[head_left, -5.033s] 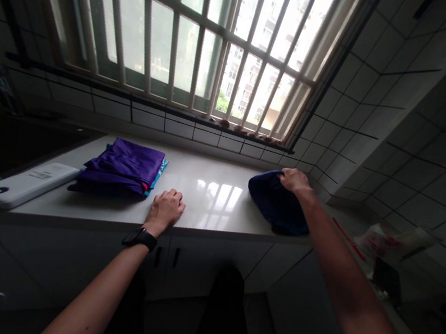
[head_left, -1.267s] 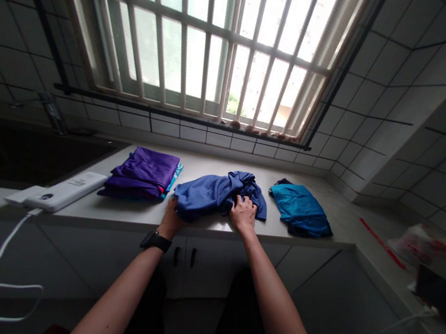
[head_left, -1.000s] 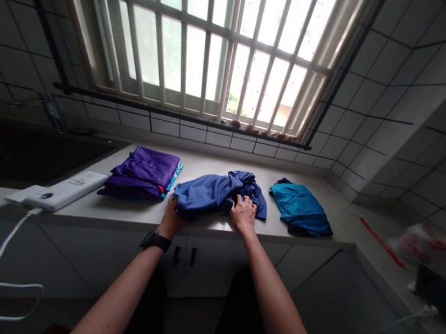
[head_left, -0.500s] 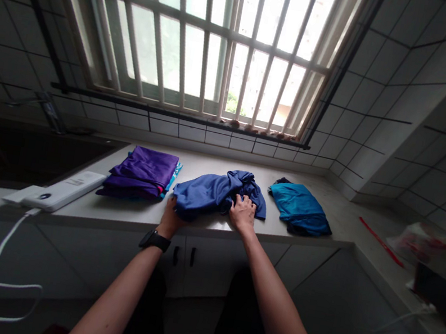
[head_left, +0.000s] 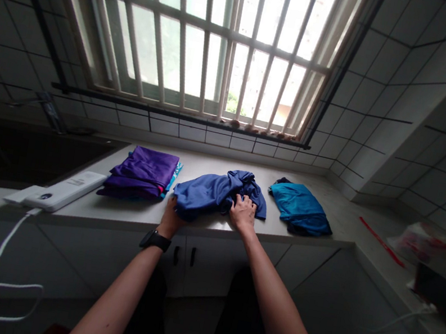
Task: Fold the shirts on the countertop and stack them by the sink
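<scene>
A crumpled blue garment (head_left: 210, 190) lies on the pale countertop (head_left: 213, 227) in front of me, bunched up at its right end. My left hand (head_left: 171, 219) grips its near left edge, with the fingers mostly hidden by the cloth. On the right, my right hand (head_left: 243, 214) bends its fingers into the bunched folds and holds them. To the left sits a stack of folded purple cloth (head_left: 145, 170) with turquoise pieces under it. A folded teal garment (head_left: 300, 203) with darker cloth beneath it rests to the right.
A white power strip-like device (head_left: 67, 190) with a white cable (head_left: 8, 239) stands at the counter's left, beside a dark sink (head_left: 7, 153). On the right side counter are a red strip (head_left: 381, 242), a plastic bag (head_left: 419, 242) and a dark phone-like object (head_left: 435, 291). A barred window (head_left: 203, 27) is behind.
</scene>
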`<state>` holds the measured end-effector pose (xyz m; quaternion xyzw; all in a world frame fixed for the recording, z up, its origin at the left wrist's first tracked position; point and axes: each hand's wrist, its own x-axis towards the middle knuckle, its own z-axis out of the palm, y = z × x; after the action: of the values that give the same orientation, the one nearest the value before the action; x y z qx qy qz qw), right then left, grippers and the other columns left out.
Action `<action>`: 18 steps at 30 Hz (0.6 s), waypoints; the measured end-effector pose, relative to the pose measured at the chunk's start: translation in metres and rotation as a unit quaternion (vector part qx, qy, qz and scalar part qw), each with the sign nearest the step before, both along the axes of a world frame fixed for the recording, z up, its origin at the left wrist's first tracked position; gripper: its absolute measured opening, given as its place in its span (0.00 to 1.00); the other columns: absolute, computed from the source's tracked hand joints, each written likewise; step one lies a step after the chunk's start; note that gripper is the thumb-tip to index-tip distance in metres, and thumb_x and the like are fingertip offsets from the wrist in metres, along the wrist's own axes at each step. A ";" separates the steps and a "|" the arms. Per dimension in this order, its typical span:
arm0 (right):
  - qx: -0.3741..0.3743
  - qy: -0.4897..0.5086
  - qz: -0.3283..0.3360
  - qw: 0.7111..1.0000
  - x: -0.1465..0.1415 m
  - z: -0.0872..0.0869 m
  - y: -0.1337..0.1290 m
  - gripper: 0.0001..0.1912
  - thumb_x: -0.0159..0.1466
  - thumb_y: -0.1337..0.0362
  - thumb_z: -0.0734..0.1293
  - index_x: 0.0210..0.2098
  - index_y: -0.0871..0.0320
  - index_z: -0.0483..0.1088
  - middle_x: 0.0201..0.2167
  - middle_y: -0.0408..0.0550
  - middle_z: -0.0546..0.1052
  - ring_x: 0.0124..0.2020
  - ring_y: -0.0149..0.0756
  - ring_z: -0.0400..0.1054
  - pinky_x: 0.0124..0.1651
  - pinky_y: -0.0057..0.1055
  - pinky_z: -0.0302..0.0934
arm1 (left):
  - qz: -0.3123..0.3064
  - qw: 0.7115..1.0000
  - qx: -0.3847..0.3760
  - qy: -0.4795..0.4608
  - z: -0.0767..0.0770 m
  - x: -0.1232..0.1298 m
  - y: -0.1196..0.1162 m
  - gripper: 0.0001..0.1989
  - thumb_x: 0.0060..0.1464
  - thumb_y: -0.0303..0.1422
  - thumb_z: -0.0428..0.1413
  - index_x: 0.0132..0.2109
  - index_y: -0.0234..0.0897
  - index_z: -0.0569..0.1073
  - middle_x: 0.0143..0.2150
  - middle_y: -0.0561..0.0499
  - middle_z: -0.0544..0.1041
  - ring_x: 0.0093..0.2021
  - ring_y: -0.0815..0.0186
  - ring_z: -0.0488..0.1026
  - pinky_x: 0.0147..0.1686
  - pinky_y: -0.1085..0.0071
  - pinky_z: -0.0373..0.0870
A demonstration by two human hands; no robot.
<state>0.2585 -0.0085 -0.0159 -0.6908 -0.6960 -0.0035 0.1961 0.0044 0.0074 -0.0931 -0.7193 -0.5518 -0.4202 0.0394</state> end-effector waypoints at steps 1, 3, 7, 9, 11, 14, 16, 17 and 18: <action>0.000 -0.001 -0.001 1.000 0.000 0.000 0.000 0.24 0.74 0.58 0.55 0.65 0.57 0.69 0.64 0.62 0.69 0.63 0.51 0.63 0.62 0.44 0.52 | -0.002 1.000 -0.010 0.009 0.000 0.000 0.000 0.20 0.40 0.36 0.59 0.43 0.36 0.79 0.46 0.35 0.79 0.55 0.39 0.70 0.61 0.42 0.64; -0.002 -0.004 -0.003 1.000 0.000 0.000 0.000 0.25 0.75 0.58 0.55 0.65 0.57 0.69 0.64 0.62 0.70 0.62 0.51 0.63 0.62 0.44 0.53 | -0.004 0.999 -0.033 0.029 -0.001 -0.001 -0.001 0.21 0.41 0.38 0.59 0.45 0.35 0.79 0.48 0.34 0.79 0.57 0.38 0.70 0.62 0.41 0.62; -0.008 -0.008 -0.004 1.000 -0.001 0.001 -0.001 0.25 0.75 0.57 0.55 0.65 0.57 0.68 0.64 0.62 0.70 0.62 0.51 0.64 0.61 0.44 0.52 | 0.008 0.999 -0.032 0.018 0.001 0.002 -0.004 0.26 0.43 0.40 0.59 0.49 0.31 0.78 0.51 0.32 0.78 0.58 0.39 0.69 0.62 0.42 0.62; -0.009 -0.010 -0.002 1.000 0.000 0.002 -0.001 0.25 0.75 0.58 0.54 0.65 0.57 0.69 0.64 0.62 0.70 0.63 0.51 0.63 0.62 0.43 0.52 | 0.006 0.999 -0.029 0.025 0.003 0.005 -0.006 0.25 0.44 0.40 0.60 0.49 0.32 0.78 0.51 0.33 0.78 0.58 0.40 0.69 0.62 0.43 0.62; -0.011 -0.010 -0.002 1.000 0.000 0.001 -0.002 0.25 0.75 0.58 0.54 0.66 0.57 0.68 0.65 0.62 0.69 0.63 0.51 0.63 0.62 0.43 0.52 | 0.000 0.998 -0.035 0.049 0.006 0.008 -0.008 0.24 0.44 0.39 0.60 0.49 0.33 0.79 0.51 0.33 0.78 0.58 0.40 0.69 0.63 0.42 0.61; -0.016 -0.009 -0.003 1.000 0.000 0.001 -0.001 0.26 0.75 0.57 0.54 0.66 0.57 0.67 0.66 0.63 0.68 0.64 0.51 0.62 0.62 0.44 0.51 | 0.004 0.995 -0.050 0.089 0.008 0.011 -0.010 0.25 0.44 0.37 0.60 0.50 0.32 0.80 0.53 0.31 0.78 0.59 0.38 0.68 0.63 0.40 0.60; -0.017 -0.009 -0.003 1.000 0.000 0.001 0.000 0.26 0.75 0.57 0.53 0.67 0.57 0.67 0.66 0.62 0.68 0.64 0.51 0.62 0.62 0.44 0.51 | 0.000 0.993 -0.055 0.108 0.008 0.012 -0.010 0.25 0.46 0.37 0.59 0.51 0.32 0.80 0.54 0.31 0.78 0.60 0.37 0.67 0.63 0.38 0.59; -0.017 -0.009 -0.003 1.000 0.000 0.000 0.000 0.26 0.75 0.57 0.53 0.67 0.57 0.67 0.66 0.62 0.68 0.65 0.51 0.62 0.62 0.44 0.51 | -0.005 0.992 -0.054 0.112 0.007 0.012 -0.009 0.24 0.46 0.37 0.59 0.50 0.32 0.80 0.54 0.31 0.78 0.60 0.37 0.67 0.63 0.37 0.58; -0.017 -0.009 -0.003 1.000 0.000 0.000 0.000 0.26 0.75 0.57 0.53 0.67 0.57 0.67 0.66 0.62 0.68 0.65 0.51 0.62 0.62 0.44 0.51 | -0.011 0.992 -0.051 0.112 0.006 0.012 -0.009 0.23 0.46 0.37 0.58 0.50 0.33 0.81 0.54 0.32 0.78 0.61 0.37 0.67 0.63 0.36 0.58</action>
<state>0.2582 -0.0086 -0.0155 -0.6960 -0.6957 0.0017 0.1779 0.0164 -0.0014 -0.0867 -0.7689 -0.5565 -0.3091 0.0594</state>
